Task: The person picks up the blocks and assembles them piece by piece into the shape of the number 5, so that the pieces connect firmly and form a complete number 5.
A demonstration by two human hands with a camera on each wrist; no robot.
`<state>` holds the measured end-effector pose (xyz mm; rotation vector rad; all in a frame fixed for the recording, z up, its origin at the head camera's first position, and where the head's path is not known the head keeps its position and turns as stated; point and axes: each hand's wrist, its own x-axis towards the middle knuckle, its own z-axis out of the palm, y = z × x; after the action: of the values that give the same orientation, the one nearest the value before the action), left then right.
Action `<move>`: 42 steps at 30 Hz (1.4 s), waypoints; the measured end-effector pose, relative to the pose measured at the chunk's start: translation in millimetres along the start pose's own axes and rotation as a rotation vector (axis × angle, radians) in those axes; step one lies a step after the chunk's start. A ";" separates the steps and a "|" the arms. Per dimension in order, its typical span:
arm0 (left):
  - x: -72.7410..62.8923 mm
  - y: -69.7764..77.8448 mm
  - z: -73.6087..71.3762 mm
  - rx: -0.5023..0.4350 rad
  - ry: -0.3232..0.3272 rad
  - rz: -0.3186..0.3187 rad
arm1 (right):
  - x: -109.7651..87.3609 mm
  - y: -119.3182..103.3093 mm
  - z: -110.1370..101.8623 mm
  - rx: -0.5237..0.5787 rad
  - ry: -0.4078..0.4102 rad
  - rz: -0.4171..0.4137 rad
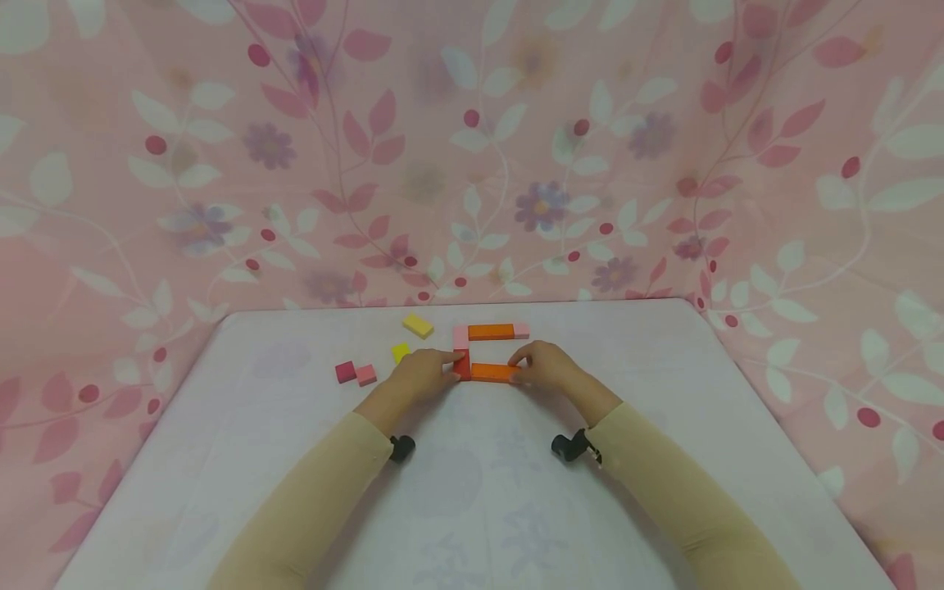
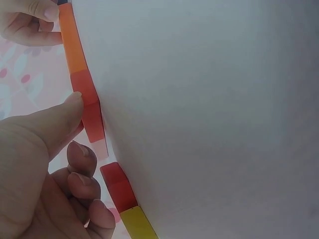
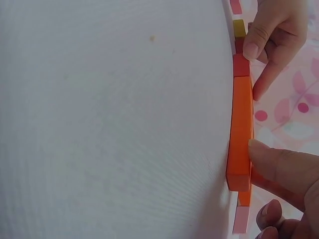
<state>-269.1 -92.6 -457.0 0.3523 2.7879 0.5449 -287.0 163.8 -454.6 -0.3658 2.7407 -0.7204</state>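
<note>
My left hand (image 1: 426,370) pinches a red block (image 1: 462,365) between thumb and index finger; its other fingers curl loosely. My right hand (image 1: 549,366) holds the right end of an orange block (image 3: 240,129) between thumb and finger. The orange block's left end meets the red block. Behind the red block sits a pink block (image 1: 460,336). From it another orange block (image 1: 491,332) runs right to a small pink block (image 1: 521,331). The row of blocks has one upright side and two parallel arms.
Left of the hands lie a yellow block (image 1: 418,326), a second yellow block (image 1: 401,352) partly behind the left hand, a dark red cube (image 1: 345,372) and a pink cube (image 1: 366,375). Another red block (image 2: 118,185) adjoins a yellow one in the left wrist view. Floral cloth (image 1: 472,164) hangs behind the white table (image 1: 472,508).
</note>
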 end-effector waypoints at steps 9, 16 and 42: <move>0.8 0.6 -1.3 -0.002 0.000 0.013 | -1.4 3.8 -2.4 0.023 0.019 0.022; 1.9 1.4 -0.3 -0.024 -0.023 -0.027 | -1.7 5.0 -1.3 0.032 0.014 0.022; -23.0 -45.0 -27.9 -0.124 0.108 -0.040 | -4.2 5.2 -2.5 0.042 0.015 -0.008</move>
<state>-264.6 -148.9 -444.9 0.2476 2.8394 0.7434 -284.8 170.6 -454.3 -0.3643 2.7349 -0.7846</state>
